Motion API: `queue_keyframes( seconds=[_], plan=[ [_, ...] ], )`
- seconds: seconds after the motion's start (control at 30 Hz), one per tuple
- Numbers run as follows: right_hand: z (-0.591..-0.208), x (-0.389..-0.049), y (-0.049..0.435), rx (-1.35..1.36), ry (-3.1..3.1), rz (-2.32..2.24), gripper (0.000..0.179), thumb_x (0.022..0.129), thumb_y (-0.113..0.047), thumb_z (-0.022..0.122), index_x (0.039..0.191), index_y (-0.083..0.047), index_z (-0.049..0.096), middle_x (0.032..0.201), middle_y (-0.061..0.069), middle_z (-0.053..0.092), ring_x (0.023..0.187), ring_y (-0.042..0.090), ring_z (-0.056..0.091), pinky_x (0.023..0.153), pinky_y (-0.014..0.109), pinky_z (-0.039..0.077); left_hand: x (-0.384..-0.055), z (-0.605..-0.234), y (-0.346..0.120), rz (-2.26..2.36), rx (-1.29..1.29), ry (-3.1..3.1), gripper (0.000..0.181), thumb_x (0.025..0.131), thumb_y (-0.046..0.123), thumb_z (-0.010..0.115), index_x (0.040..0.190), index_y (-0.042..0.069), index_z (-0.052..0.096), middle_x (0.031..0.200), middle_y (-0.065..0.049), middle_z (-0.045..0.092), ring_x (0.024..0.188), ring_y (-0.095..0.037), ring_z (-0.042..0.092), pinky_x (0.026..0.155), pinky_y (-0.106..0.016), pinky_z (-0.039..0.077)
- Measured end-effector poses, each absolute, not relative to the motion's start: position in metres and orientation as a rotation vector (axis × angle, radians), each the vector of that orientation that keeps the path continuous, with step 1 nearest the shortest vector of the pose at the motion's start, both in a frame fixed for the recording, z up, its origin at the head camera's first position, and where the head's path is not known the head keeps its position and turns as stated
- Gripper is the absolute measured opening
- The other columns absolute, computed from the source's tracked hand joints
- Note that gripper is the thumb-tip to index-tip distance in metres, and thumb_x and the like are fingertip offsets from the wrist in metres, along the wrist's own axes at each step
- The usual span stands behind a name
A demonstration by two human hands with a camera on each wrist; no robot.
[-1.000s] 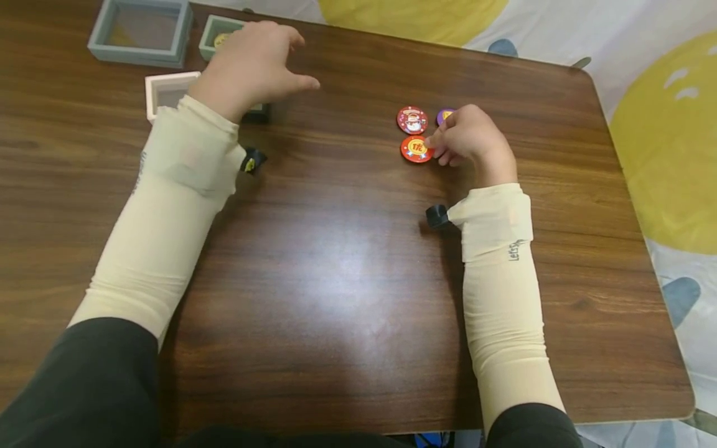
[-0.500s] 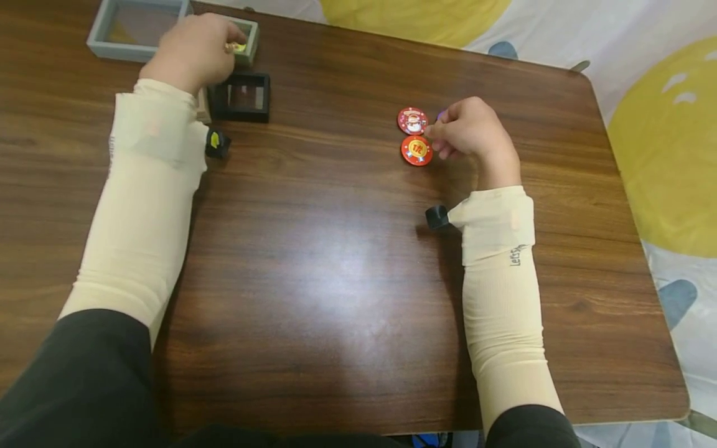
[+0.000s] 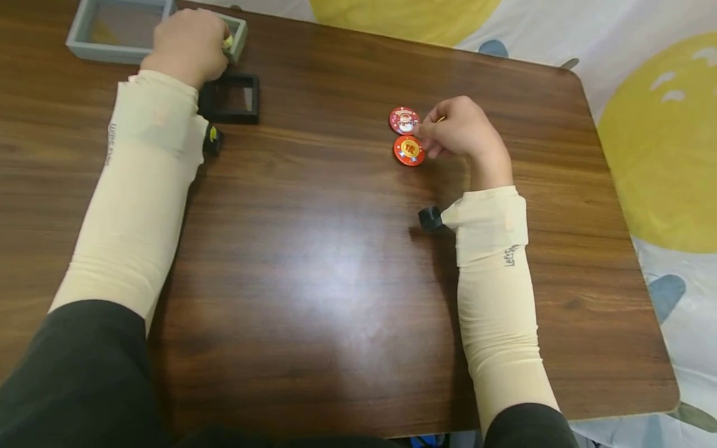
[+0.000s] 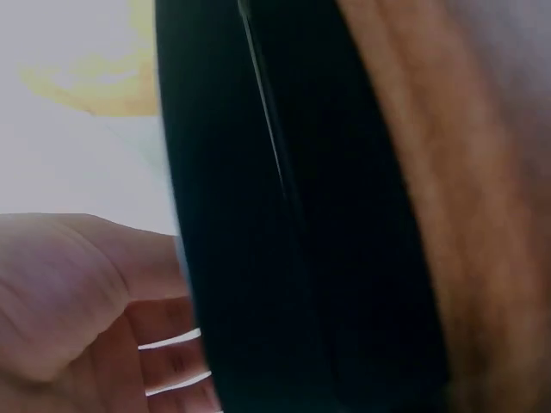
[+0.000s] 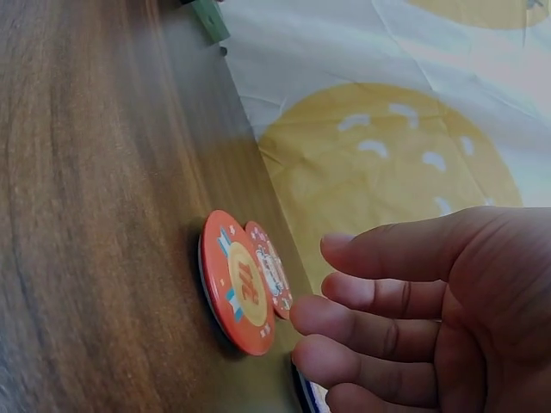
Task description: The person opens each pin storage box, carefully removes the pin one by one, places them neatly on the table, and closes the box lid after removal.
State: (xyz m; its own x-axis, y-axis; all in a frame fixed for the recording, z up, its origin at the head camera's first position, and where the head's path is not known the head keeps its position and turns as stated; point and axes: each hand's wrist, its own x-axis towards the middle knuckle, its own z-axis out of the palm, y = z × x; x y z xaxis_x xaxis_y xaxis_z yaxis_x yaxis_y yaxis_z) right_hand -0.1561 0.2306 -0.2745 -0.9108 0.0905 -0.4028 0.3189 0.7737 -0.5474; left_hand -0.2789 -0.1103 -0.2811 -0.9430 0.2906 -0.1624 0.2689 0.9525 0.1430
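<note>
My left hand (image 3: 187, 46) reaches down at the small green box (image 3: 239, 40) at the back left. A yellow piece (image 3: 228, 42) shows beside its fingers, whose tips are hidden. In the left wrist view a dark, close surface (image 4: 284, 258) covers the fingertips. My right hand (image 3: 462, 127) hovers by the round badges, its fingers (image 5: 370, 331) loosely bent with nothing between them. A red badge with yellow centre (image 3: 409, 150) lies nearest me, and a red badge with a white figure (image 3: 403, 120) lies behind it. A purple-rimmed badge (image 5: 301, 387) is mostly hidden by the right hand.
A larger grey-blue box (image 3: 106, 53) with a clear top stands at the far left. In front of the green box lies a black frame-like box (image 3: 253, 99). Behind the brown table (image 3: 336, 249) hangs a white cloth with yellow shapes (image 3: 403, 18).
My left hand has moved left and lowered to the green box, uncovering the black box and covering the pale pink one. My right hand has shifted slightly back, over the purple badge.
</note>
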Motion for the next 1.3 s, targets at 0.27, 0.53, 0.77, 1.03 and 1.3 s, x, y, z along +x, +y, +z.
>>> queue_keyframes(
  seconds=[0.27, 0.53, 0.77, 1.03, 1.3],
  plan=[
    [-0.272, -0.153, 0.227, 0.288, 2.605, -0.945, 0.018, 0.089, -0.024, 0.061, 0.093, -0.006, 0.059, 0.066, -0.007, 0.062, 0.057, 0.007, 0.062, 0.059, 0.023, 0.053, -0.283, -0.278, -0.109, 0.131, 0.363, 2.949, 0.033, 0.092, 0.010, 0.044, 0.114, -0.011, 0.057, 0.119, -0.033, 0.050, 0.105, -0.049, 0.047, 0.095, -0.065, 0.037],
    [-0.270, -0.152, 0.224, 0.264, 2.596, -0.955, 0.015, 0.089, -0.022, 0.060, 0.092, -0.007, 0.058, 0.066, -0.007, 0.062, 0.056, 0.008, 0.061, 0.058, 0.024, 0.053, -0.275, -0.278, -0.110, 0.287, 0.294, 3.019, 0.033, 0.094, 0.007, 0.043, 0.119, -0.008, 0.058, 0.124, -0.029, 0.051, 0.112, -0.048, 0.044, 0.096, -0.064, 0.035],
    [-0.269, -0.151, 0.224, 0.258, 2.608, -0.936, 0.017, 0.090, -0.024, 0.061, 0.093, -0.007, 0.057, 0.065, -0.007, 0.062, 0.056, 0.008, 0.060, 0.058, 0.025, 0.053, -0.265, -0.262, -0.099, 0.735, 0.198, 3.093, 0.038, 0.099, 0.026, 0.044, 0.130, 0.007, 0.053, 0.141, -0.016, 0.046, 0.132, -0.035, 0.038, 0.113, -0.053, 0.023],
    [-0.269, -0.153, 0.224, 0.256, 2.606, -0.943, 0.020, 0.090, -0.026, 0.062, 0.093, -0.007, 0.058, 0.064, -0.007, 0.062, 0.056, 0.007, 0.060, 0.057, 0.023, 0.052, -0.259, -0.247, -0.089, 0.758, 0.246, 3.076, 0.046, 0.099, 0.032, 0.042, 0.138, 0.008, 0.046, 0.145, -0.014, 0.043, 0.130, -0.033, 0.040, 0.113, -0.051, 0.025],
    [-0.268, -0.150, 0.221, 0.223, 2.612, -0.960, 0.029, 0.092, -0.028, 0.058, 0.097, 0.000, 0.063, 0.061, -0.008, 0.061, 0.054, 0.007, 0.059, 0.054, 0.023, 0.050, -0.244, -0.234, -0.072, 1.025, 0.271, 2.930, 0.055, 0.093, 0.040, 0.051, 0.142, 0.018, 0.041, 0.147, -0.003, 0.042, 0.126, -0.018, 0.044, 0.111, -0.034, 0.033]
  ],
)
